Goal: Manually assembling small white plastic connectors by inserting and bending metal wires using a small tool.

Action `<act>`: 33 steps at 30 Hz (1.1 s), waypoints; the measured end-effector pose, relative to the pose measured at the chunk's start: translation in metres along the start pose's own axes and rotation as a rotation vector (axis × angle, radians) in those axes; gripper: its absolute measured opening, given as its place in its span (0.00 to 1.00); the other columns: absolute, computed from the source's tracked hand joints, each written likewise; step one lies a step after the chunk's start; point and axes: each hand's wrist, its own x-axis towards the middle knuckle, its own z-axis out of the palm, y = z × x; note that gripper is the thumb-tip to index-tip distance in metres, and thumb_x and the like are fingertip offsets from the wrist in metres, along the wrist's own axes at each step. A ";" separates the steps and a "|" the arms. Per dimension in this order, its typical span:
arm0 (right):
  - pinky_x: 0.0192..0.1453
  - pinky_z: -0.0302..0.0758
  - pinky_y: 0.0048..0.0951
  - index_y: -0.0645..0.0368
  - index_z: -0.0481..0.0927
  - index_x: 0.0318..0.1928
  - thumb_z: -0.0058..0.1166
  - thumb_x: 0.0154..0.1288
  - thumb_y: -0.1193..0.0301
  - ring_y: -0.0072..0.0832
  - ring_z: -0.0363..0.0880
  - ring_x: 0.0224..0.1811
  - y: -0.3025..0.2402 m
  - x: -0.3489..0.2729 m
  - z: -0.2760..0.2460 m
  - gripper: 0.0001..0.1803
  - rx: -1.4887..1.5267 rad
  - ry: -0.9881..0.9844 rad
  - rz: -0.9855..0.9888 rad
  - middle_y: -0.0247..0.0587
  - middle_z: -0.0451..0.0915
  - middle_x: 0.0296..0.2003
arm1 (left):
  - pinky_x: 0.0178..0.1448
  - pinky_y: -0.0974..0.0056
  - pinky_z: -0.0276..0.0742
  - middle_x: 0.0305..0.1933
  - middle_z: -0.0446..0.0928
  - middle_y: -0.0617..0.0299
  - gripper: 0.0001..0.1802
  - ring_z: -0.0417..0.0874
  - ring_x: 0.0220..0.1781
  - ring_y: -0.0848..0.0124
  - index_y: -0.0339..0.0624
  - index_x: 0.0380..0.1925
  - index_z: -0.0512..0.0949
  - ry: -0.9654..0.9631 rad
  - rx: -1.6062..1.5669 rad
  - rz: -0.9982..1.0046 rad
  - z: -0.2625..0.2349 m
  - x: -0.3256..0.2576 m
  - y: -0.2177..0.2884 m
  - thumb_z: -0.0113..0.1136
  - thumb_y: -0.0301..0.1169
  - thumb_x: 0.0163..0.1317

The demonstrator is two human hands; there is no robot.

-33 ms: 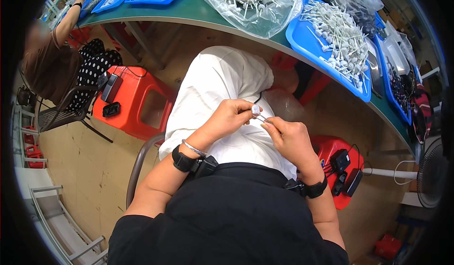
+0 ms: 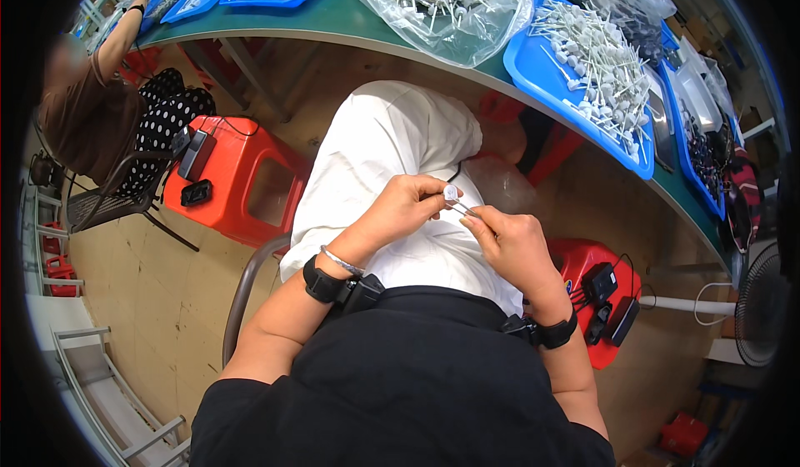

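Above my lap, in white trousers, my two hands meet. My left hand (image 2: 410, 209) pinches a small white round-headed piece (image 2: 451, 193) between thumb and fingers. From the closed fingers of my right hand (image 2: 510, 238), a thin, dark metal tool (image 2: 463, 209) like tweezers reaches to that piece, and its tip is at or just beside the white head. The tip's exact contact is too small to tell. Beyond my hands, on the green table (image 2: 325, 19), a blue tray (image 2: 533, 92) holds a heap of white-headed pieces on thin stems.
A clear plastic bag (image 2: 475, 46) of similar white pieces lies at the table's edge. Red stools (image 2: 221, 192) with black devices stand at both sides. A fan (image 2: 758, 304) is at the far right. At the left another person (image 2: 100, 125) sits reaching over the table.
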 end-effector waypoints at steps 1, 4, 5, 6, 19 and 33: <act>0.22 0.71 0.38 0.58 0.83 0.34 0.62 0.67 0.63 0.43 0.76 0.17 0.000 0.000 -0.001 0.11 0.015 -0.016 0.003 0.45 0.73 0.14 | 0.34 0.74 0.74 0.31 0.84 0.66 0.11 0.77 0.29 0.82 0.38 0.46 0.86 -0.020 -0.014 0.001 0.000 0.000 -0.001 0.62 0.31 0.69; 0.23 0.71 0.37 0.58 0.83 0.35 0.62 0.66 0.64 0.42 0.78 0.19 0.000 0.001 -0.004 0.10 -0.011 -0.022 -0.042 0.45 0.76 0.17 | 0.35 0.74 0.74 0.31 0.84 0.65 0.12 0.77 0.30 0.82 0.37 0.48 0.85 -0.046 -0.030 -0.015 -0.001 -0.001 -0.002 0.62 0.31 0.69; 0.23 0.71 0.37 0.58 0.83 0.35 0.62 0.66 0.64 0.42 0.78 0.19 0.001 0.001 -0.004 0.10 -0.010 -0.023 -0.041 0.45 0.76 0.17 | 0.35 0.74 0.74 0.31 0.84 0.65 0.12 0.77 0.30 0.82 0.37 0.48 0.85 -0.046 -0.030 -0.017 -0.001 -0.001 -0.002 0.62 0.31 0.69; 0.22 0.71 0.37 0.57 0.82 0.35 0.63 0.65 0.63 0.40 0.77 0.18 0.003 0.001 -0.004 0.10 -0.066 0.013 -0.105 0.43 0.76 0.17 | 0.35 0.74 0.74 0.31 0.83 0.65 0.12 0.77 0.30 0.82 0.36 0.48 0.85 -0.070 -0.025 -0.029 -0.002 0.000 -0.002 0.62 0.31 0.69; 0.22 0.70 0.37 0.56 0.78 0.30 0.63 0.64 0.63 0.40 0.75 0.18 0.007 0.002 -0.005 0.12 -0.111 -0.021 -0.183 0.42 0.75 0.17 | 0.32 0.73 0.68 0.23 0.77 0.68 0.09 0.71 0.26 0.83 0.34 0.38 0.85 -0.137 -0.078 -0.076 -0.003 -0.003 0.006 0.61 0.29 0.67; 0.26 0.68 0.38 0.64 0.84 0.37 0.57 0.71 0.65 0.41 0.68 0.17 0.004 0.003 -0.013 0.13 0.346 -0.334 0.238 0.57 0.73 0.19 | 0.33 0.72 0.69 0.24 0.78 0.67 0.10 0.72 0.27 0.82 0.36 0.42 0.85 -0.167 -0.007 -0.083 -0.004 -0.003 0.004 0.58 0.25 0.66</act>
